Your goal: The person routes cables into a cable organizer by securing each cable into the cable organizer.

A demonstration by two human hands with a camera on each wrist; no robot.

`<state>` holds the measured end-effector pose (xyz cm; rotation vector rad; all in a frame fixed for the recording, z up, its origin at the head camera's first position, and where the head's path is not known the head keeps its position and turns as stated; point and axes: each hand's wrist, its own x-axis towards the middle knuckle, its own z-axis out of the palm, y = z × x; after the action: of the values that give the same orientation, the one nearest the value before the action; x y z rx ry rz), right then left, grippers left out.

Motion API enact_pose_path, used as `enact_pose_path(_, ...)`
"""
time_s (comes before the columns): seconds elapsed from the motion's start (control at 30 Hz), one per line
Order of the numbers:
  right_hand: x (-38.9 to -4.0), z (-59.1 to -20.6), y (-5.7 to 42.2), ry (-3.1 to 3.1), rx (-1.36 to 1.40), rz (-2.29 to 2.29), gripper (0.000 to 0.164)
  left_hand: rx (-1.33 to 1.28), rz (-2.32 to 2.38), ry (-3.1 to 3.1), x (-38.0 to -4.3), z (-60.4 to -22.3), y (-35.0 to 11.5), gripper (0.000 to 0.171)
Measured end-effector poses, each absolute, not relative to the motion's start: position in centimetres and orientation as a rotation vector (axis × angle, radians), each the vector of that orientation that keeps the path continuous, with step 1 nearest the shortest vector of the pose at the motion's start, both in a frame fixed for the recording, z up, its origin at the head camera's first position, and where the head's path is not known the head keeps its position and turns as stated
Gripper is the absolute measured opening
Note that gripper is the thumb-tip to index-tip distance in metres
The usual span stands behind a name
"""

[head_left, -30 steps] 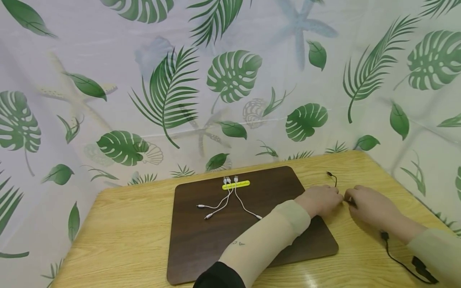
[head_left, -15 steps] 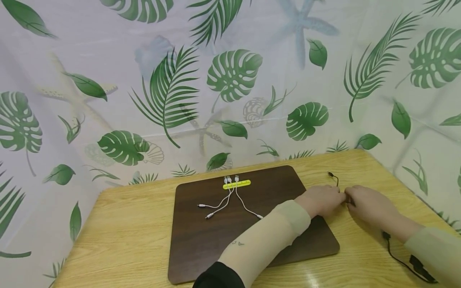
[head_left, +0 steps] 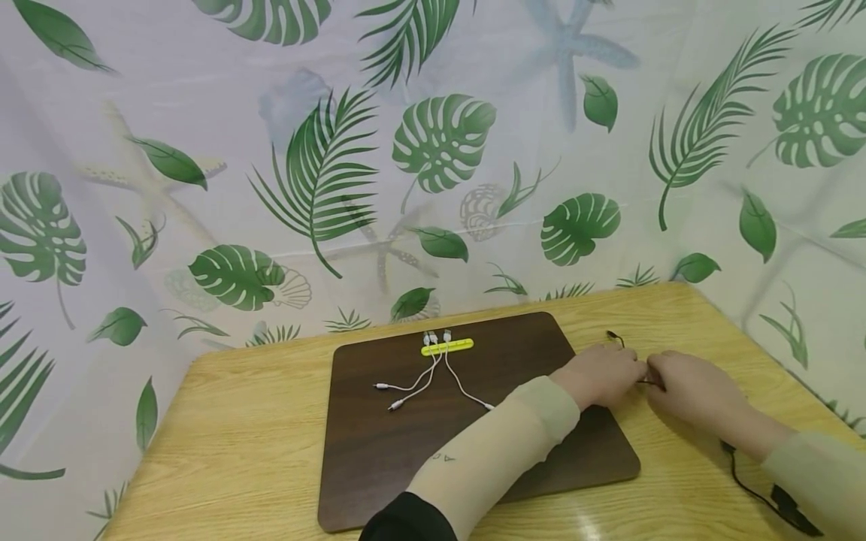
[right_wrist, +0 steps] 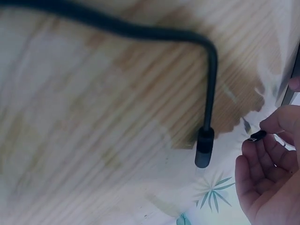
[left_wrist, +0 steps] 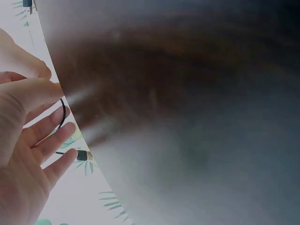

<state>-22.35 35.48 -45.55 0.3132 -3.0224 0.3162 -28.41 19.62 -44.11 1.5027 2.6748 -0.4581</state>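
Observation:
At the right of the table in the head view, my left hand (head_left: pixel 604 373) and right hand (head_left: pixel 693 388) meet almost fingertip to fingertip, with a short stretch of thin black cable (head_left: pixel 646 382) between them. A black plug end (head_left: pixel 612 335) pokes out beyond my left hand. In the left wrist view, the thumb and index finger pinch the black cable, and a black USB plug (left_wrist: pixel 83 155) hangs by the outer fingers. In the right wrist view, the thumb and fingers pinch a small black connector (right_wrist: pixel 257 136).
A dark brown board (head_left: pixel 379 451) carries a yellow cable clip strip (head_left: pixel 448 347) with several white cables (head_left: pixel 419 379). Another black cable (head_left: pixel 747 488) lies by my right forearm; its plug (right_wrist: pixel 204 147) looms close in the right wrist view. A leaf-patterned cloth (head_left: pixel 325 188) hangs behind.
The black plug end beyond my left hand has shifted left and slightly down, closer to the fingers. Both hands stay nearly in place, with more cable visible between them.

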Motion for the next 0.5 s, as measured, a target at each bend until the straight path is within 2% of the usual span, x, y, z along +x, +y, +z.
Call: enact_pose_path(0.5,-21.9,-44.2,34.7,-2.862,0.347,0.345,0.019,1.545,-0.384,2.876,-29.6,-43.1,18.7,0.020)
